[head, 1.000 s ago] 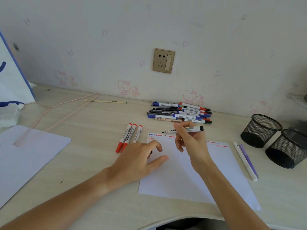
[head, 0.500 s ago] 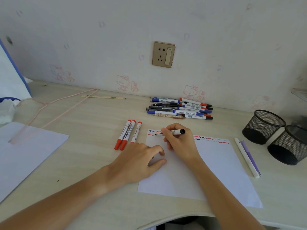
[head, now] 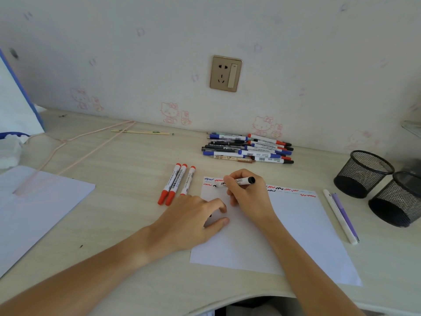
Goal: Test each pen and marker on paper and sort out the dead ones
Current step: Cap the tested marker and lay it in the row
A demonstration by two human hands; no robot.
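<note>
Mid-test: my right hand (head: 247, 197) pinches black marker (head: 237, 182) scribbling at paper (head: 296, 224) top, left hand (head: 193, 221) relaxed pinning sheet; next judge ink, sort.

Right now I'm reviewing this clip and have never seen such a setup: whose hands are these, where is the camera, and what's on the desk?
No machine here: a person wears a camera on the head, looking down at their own bare hands. The right hand grips a black marker, its tip on the test paper, which carries red, blue and black squiggles along the top. The left hand rests on the paper's edge, steadying it. Three red markers lie to the left, a pile of pens by the wall, two pale pens and two mesh cups to the right.
</note>
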